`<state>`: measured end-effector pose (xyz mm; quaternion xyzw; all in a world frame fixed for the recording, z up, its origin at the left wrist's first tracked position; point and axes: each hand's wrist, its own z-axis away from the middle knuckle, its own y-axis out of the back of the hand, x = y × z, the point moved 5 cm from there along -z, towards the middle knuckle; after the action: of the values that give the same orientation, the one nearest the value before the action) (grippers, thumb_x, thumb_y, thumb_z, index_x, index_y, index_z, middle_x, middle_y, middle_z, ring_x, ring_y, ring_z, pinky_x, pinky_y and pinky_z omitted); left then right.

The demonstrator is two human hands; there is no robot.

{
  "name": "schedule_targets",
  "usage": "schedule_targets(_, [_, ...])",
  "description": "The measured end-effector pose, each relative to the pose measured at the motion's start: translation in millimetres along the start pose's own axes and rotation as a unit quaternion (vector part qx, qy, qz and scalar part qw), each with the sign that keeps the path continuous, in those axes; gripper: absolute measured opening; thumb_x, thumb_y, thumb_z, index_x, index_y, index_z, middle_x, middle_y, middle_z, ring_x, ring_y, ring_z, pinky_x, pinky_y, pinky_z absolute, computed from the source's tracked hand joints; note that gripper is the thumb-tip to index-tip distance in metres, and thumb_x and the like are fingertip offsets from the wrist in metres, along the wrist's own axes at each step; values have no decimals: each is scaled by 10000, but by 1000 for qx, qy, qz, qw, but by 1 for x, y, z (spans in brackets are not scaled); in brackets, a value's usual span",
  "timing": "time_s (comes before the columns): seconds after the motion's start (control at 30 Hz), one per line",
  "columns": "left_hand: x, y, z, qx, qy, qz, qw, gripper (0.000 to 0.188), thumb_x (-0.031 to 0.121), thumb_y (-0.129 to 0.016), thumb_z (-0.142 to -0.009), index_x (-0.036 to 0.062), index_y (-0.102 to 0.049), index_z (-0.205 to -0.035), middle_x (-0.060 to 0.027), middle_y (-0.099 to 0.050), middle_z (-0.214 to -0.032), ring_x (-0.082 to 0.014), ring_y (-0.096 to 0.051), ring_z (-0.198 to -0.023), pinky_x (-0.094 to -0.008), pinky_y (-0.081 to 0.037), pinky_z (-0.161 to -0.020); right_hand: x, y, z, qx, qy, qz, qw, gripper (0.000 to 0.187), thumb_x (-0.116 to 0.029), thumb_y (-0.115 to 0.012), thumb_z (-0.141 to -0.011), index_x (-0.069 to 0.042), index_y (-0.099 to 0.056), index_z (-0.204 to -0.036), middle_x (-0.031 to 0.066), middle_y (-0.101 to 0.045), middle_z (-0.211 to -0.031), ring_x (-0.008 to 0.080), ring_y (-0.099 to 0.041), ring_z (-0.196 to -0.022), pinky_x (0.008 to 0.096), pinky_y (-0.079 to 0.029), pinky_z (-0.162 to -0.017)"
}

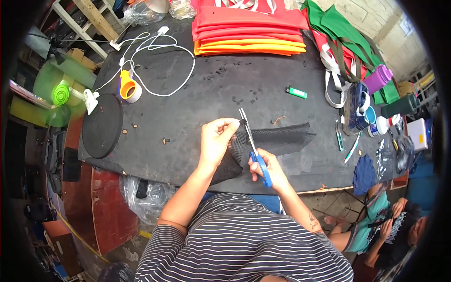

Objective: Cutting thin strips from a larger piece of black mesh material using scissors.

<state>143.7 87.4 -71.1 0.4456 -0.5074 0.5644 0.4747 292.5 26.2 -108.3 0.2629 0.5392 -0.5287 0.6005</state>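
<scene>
Black mesh fabric [282, 138] lies across the near middle of the table, with one part raised and hanging over toward the front edge. My left hand [217, 141] pinches the raised edge of this mesh between thumb and fingers. In my right hand [270, 170] is a pair of scissors [263, 168] with blue handles, gripped through the loops. Their blades point away from me and lie right beside the pinched edge. Whether the blades are parted around the mesh is hard to make out. Small black scraps [244, 100] are scattered just beyond my hands.
Red and orange folded fabric [249, 35] is stacked at the back. A green lighter [296, 92], a white-capped bottle [383, 125] and a blue cloth [364, 174] lie rightward. Tape roll [130, 89], white cable [162, 94], round black disc [102, 126] and green fan [61, 94] are left. Another person [394, 225] sits at lower right.
</scene>
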Motion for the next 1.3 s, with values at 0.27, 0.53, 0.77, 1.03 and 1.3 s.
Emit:
schedule_targets(0.27, [1, 4, -1, 40, -24, -26, 999, 153, 130, -603, -815, -12, -641, -856, 18, -573, -623, -22, -481, -523, -165, -359, -450, -1, 0, 1, -3, 26, -11, 1000, 327, -267, -729, -711, -64, -484, -782, -27, -481, -611, 36, -458, -519, 178, -388, -459])
schedule_targets(0.53, [-3, 2, -2, 21, -14, -23, 999, 163, 136, -597, -818, -16, -641, -855, 18, -570, -612, -22, -475, -509, -168, -357, -438, -1, 0, -2, 8, 8, -9, 1000, 303, -251, -721, -722, -52, -493, -749, -6, -518, -618, 38, -450, -450, 165, -361, -411])
schedule_targets(0.77, [-2, 3, -1, 18, -17, -25, 999, 156, 132, -593, -819, -10, -642, -858, 19, -563, -603, -25, -477, -502, -170, -356, -430, -2, 2, -2, 21, 3, -22, 1000, 241, -169, -703, -734, -40, -500, -733, 0, -513, -580, 44, -454, -424, 169, -340, -372])
schedule_targets(1.03, [8, -8, 3, -21, -33, -6, 999, 108, 98, -615, -803, 8, -652, -851, 11, -561, -697, -43, -505, -588, -170, -375, -480, -18, 16, -5, 111, 111, 14, 987, 264, -140, -721, -713, -41, -493, -800, 25, -558, -644, 77, -523, -507, 195, -412, -457])
schedule_targets(1.3, [7, -40, 17, -159, -33, -70, 984, 227, 45, -667, -742, 27, -573, -948, 41, -527, -782, -35, -486, -712, -178, -406, -640, -92, 42, -6, 220, 206, -3, 954, 216, -20, -667, -663, -19, -494, -792, 54, -558, -672, 136, -562, -590, 258, -472, -567])
